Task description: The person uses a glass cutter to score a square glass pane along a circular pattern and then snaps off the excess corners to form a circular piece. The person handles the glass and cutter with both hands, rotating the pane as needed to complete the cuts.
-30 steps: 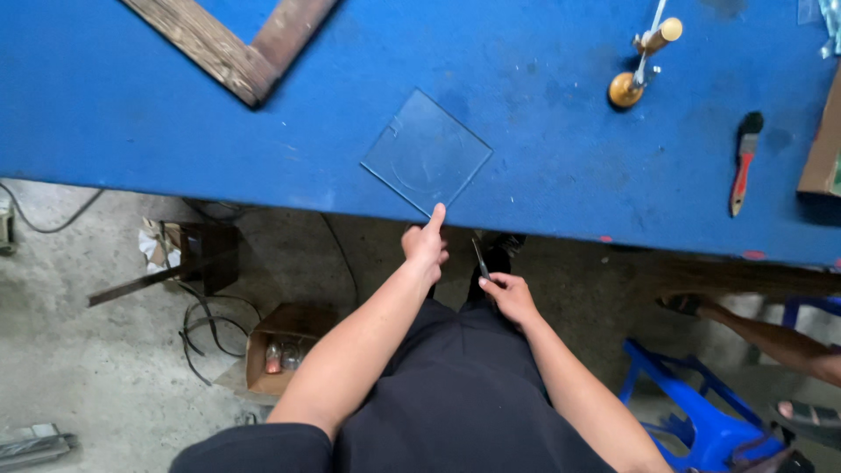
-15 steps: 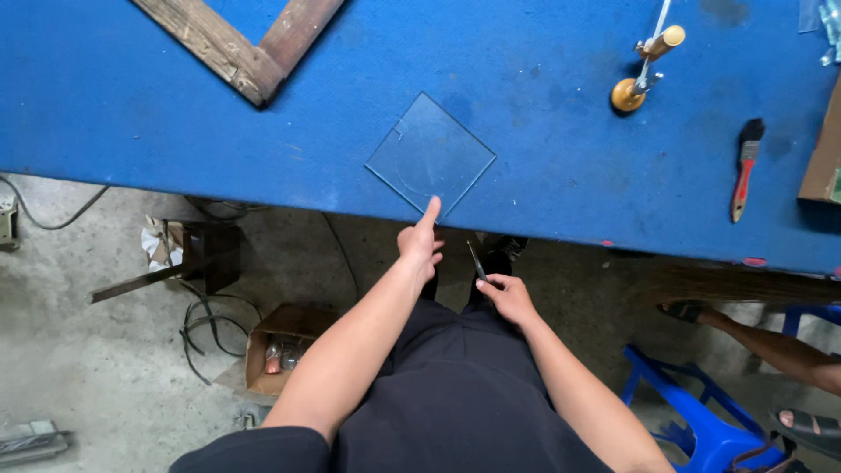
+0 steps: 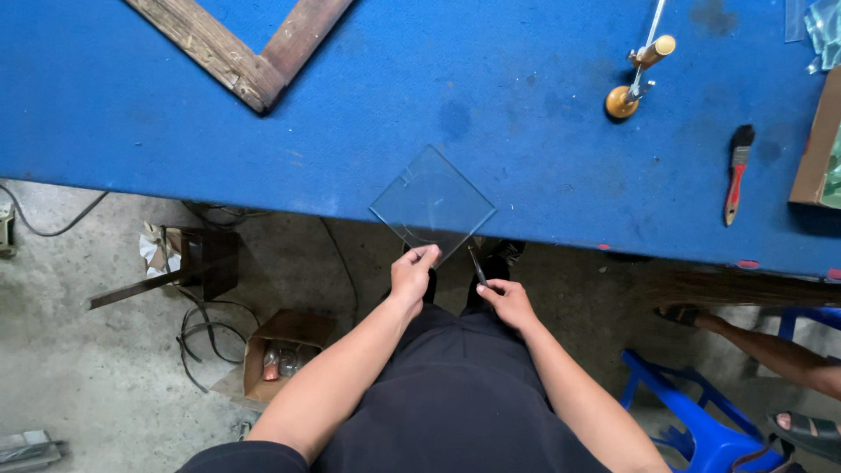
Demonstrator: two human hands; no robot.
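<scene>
Head view, scanned left to right with the blue table as the landmark: below its near edge, on the concrete floor, lie dark cables and an open cardboard box with small items inside. On the tabletop at far upper left rests the corner of a weathered wooden frame. At the middle of the near edge, a square pane of clear glass sits turned like a diamond, its lower corner jutting out past the table edge. The left hand pinches that overhanging corner between thumb and fingers, closed on the glass. Just right of it, below the table edge, the right hand is curled around a thin metal tool that points up toward the pane. Farther right on the tabletop stand a wooden-handled glass cutter and a small paintbrush with a red handle. Under the table's right end are a blue plastic stool and another person's leg.
</scene>
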